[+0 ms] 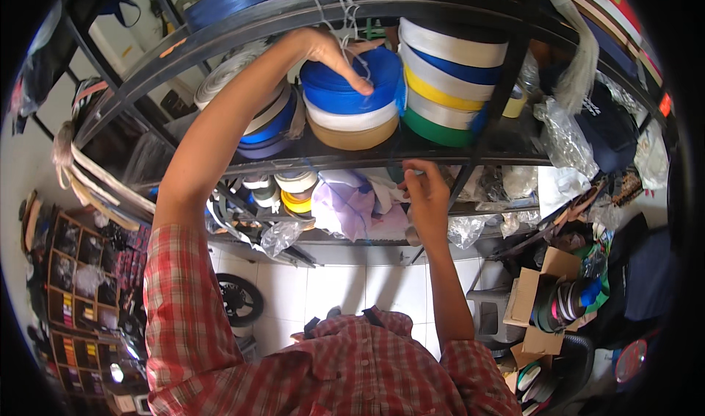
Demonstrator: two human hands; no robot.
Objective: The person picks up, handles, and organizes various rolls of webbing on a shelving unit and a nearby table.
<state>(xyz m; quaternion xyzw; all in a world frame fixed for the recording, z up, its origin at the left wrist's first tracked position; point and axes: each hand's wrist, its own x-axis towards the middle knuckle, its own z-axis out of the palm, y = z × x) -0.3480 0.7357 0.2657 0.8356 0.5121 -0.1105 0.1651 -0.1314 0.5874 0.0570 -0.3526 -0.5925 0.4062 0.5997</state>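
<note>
- Roll stack on dark shelf (323,159): blue roll (338,102) on top, white roll (352,120) under it, tan roll (356,138) at bottom. Blue one is the one in work.
- Step, my read: left hand (329,51) is reaching over the blue roll to handle it. No lift evident; roll sits flat on the white one.
- Left hand: spread, thumb well apart from fingers, thumb above the roll's top. Firm contact? Can't tell.
- Right hand (428,201): below the shelf edge, fingers partly curled, thumb up. Can't tell if it pinches anything. No roll in it.
- Next move, judged: needs a surer hold on the blue roll's rim, with the right hand up to share it. White strings (348,8) hang right by the left hand; snag risk.
- Orientation: blue roll lies flat, round face up, core axis roughly upright. It's a disc, so no real long axis; broad faces run level with the shelf.
- Tape end: blue strand (401,96) hangs between this stack and the striped stack (444,89). Can't confirm it belongs to the blue roll.
</note>
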